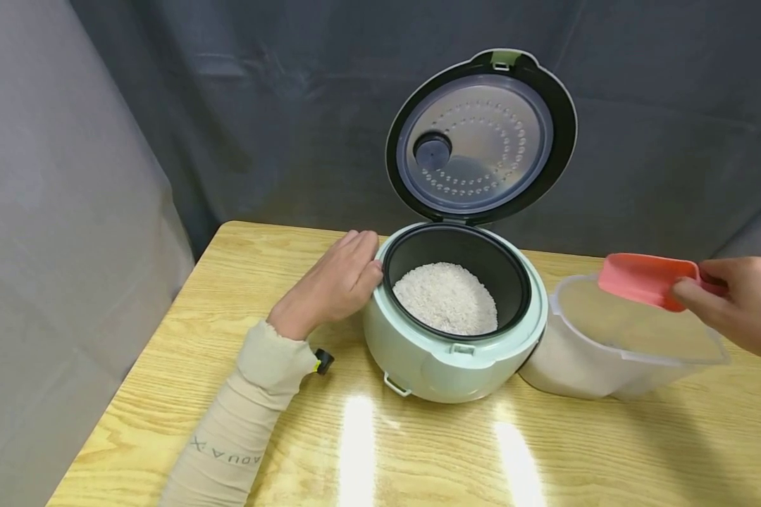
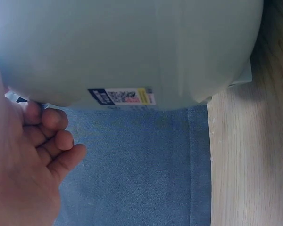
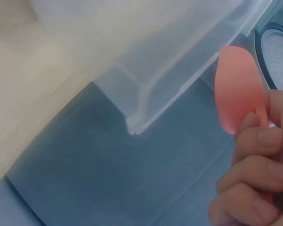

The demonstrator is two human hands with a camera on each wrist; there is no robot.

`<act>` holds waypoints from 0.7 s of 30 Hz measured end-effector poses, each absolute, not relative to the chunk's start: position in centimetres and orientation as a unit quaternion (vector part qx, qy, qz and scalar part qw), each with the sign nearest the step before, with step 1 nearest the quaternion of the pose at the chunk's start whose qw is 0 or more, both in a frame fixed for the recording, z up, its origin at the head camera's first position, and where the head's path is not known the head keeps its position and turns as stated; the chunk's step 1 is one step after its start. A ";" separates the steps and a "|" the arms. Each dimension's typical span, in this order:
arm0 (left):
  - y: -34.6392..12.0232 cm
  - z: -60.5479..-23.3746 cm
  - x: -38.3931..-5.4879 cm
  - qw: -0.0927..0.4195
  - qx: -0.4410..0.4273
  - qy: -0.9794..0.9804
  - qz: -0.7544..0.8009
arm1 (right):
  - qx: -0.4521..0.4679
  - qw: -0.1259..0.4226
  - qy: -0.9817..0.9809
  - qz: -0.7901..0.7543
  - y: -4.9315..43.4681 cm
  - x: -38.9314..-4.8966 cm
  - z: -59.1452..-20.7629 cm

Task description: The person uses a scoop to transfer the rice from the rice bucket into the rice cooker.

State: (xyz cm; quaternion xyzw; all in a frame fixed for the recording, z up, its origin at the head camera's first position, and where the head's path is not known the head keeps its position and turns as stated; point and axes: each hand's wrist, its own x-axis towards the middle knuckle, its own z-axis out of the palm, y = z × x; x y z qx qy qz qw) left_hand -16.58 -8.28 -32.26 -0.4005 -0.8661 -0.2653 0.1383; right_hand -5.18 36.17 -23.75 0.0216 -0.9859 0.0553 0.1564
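A pale green rice cooker (image 1: 456,373) stands on the table with its lid (image 1: 482,141) raised. White rice (image 1: 447,299) lies in its dark inner pot (image 1: 510,282). At the cooker's left rim, my left hand (image 1: 336,285) rests against the side; the left wrist view shows its fingers (image 2: 55,120) loosely bent beside the cooker's body (image 2: 132,52). My right hand (image 1: 745,303) grips the short handle of a coral-pink scoop (image 1: 647,278), held tilted above a translucent plastic bin (image 1: 583,366). In the right wrist view, the fingers curl around the scoop's handle.
The bin stands directly right of the cooker, close to its side. Both are on a light wooden table (image 1: 292,443). A dark grey curtain (image 1: 279,127) hangs behind, and a lighter cloth (image 1: 70,282) drapes at the left.
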 end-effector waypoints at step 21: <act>-8.3 -32.4 -16.6 0.135 -0.397 -0.869 -0.262 | 0.032 0.123 -0.992 -0.003 36.5 -4.0 -24.7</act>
